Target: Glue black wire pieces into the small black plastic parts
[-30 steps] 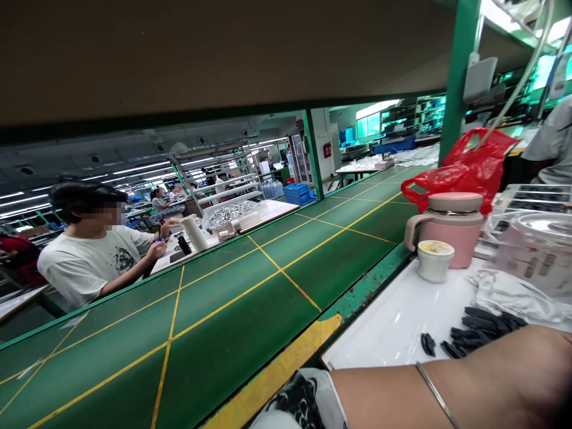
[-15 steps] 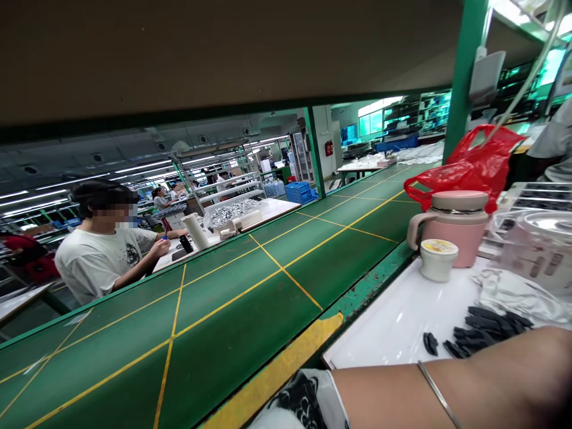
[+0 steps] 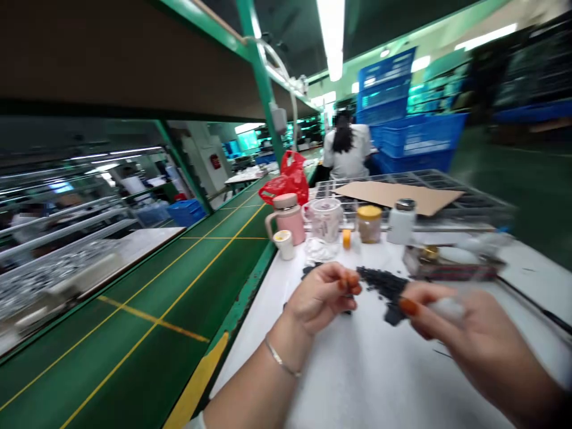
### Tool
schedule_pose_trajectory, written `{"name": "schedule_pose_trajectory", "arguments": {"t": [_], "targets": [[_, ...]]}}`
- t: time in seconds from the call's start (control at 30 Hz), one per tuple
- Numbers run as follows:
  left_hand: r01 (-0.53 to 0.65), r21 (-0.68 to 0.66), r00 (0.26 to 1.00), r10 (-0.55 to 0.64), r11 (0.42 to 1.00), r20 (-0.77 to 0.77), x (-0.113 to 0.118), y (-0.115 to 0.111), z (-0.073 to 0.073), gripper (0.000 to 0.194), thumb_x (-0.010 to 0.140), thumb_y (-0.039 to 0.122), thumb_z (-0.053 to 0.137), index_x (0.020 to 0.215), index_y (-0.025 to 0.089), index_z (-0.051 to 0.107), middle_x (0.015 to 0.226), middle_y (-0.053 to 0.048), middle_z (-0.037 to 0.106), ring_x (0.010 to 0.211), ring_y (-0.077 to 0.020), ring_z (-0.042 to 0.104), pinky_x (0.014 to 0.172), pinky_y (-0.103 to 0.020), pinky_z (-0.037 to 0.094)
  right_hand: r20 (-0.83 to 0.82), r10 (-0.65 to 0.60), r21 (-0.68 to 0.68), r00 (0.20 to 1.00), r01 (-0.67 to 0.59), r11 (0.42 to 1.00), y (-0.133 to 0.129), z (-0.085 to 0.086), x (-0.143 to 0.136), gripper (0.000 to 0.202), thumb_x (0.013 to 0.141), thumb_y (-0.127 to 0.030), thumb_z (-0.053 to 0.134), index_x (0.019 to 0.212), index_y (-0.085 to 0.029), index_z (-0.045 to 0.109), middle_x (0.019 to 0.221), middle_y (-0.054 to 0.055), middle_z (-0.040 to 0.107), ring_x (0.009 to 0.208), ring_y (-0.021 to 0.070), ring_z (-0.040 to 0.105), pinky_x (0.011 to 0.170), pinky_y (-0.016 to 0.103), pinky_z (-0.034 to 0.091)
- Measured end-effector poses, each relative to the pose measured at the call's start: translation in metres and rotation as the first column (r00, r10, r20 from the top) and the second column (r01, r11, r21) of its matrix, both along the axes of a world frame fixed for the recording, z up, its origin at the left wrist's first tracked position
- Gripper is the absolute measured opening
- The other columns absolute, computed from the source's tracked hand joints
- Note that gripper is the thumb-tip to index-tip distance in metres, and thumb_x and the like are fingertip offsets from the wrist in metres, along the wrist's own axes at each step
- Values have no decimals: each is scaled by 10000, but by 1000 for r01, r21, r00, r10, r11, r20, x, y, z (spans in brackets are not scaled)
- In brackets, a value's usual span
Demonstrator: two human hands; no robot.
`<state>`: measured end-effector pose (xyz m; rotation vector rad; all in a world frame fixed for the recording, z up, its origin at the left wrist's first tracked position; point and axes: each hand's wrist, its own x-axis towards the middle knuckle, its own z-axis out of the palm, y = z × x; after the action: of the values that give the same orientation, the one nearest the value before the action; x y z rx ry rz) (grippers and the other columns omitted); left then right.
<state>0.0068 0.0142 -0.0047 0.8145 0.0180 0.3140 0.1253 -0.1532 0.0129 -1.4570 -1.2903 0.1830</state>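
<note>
My left hand (image 3: 319, 295) is over the white tabletop (image 3: 357, 381), its orange-covered fingertips pinched together. What they hold, if anything, is too small to make out; a dark bit shows just below. Blurred by motion, my right hand (image 3: 478, 333) curls around a whitish, rounded, translucent object (image 3: 449, 308) that looks like a small bottle. An orange cover shows on its thumb too. Between and beyond the hands lies a pile of small black pieces (image 3: 384, 283). More black parts (image 3: 310, 269) lie behind my left hand, partly hidden by it.
Left runs a green conveyor belt (image 3: 179, 262). Along the table's back stand a pink mug (image 3: 290, 223), white tub (image 3: 284, 245), clear plastic jug (image 3: 326, 217), yellow-lidded jar (image 3: 369, 226) and white bottle (image 3: 402, 223). A box (image 3: 447, 265) sits right. A person (image 3: 346, 149) sits beyond.
My view has swung right from the conveyor and the co-worker across it to the tabletop. Both my hands are now in sight; before, only a forearm with a bracelet showed.
</note>
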Motion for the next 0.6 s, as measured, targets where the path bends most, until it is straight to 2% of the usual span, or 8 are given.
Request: {"name": "schedule_pose_trajectory", "arguments": {"t": [0.03,0.2,0.37,0.6], "targets": [[19,-10,1000,-19,1000,7,-1,0,1,352,636,186,834,750,113,510,807,-27,521,710,-112,561,523,-143,499,-33,24,-49,999,-26,998,-2,4,-1,364,880,-444,579,634,-176,599,490,-8,464,434,111,406,421,242,323],[71,-23,997,-71,997,1,-3,-6,2,373,680,146,800,717,121,429,724,3,465,656,-88,534,530,-128,493,-151,67,-60,986,-77,995,1,16,-13,372,866,-451,586,633,-161,596,565,0,520,513,120,447,480,233,329],[63,-22,997,-64,998,-43,-2,-8,2,443,663,153,811,688,129,370,673,17,415,609,-65,485,515,-101,460,-120,90,-66,989,-98,993,-1,15,-15,323,880,-377,573,645,-155,591,606,-1,551,586,129,486,563,232,365],[65,73,997,-61,995,-52,0,-12,3,445,641,188,828,667,122,389,672,16,427,571,-60,474,494,-118,472,-90,85,-49,992,-89,995,-1,11,-19,316,876,-350,563,636,-147,591,587,-6,538,557,120,462,514,233,318]]}}
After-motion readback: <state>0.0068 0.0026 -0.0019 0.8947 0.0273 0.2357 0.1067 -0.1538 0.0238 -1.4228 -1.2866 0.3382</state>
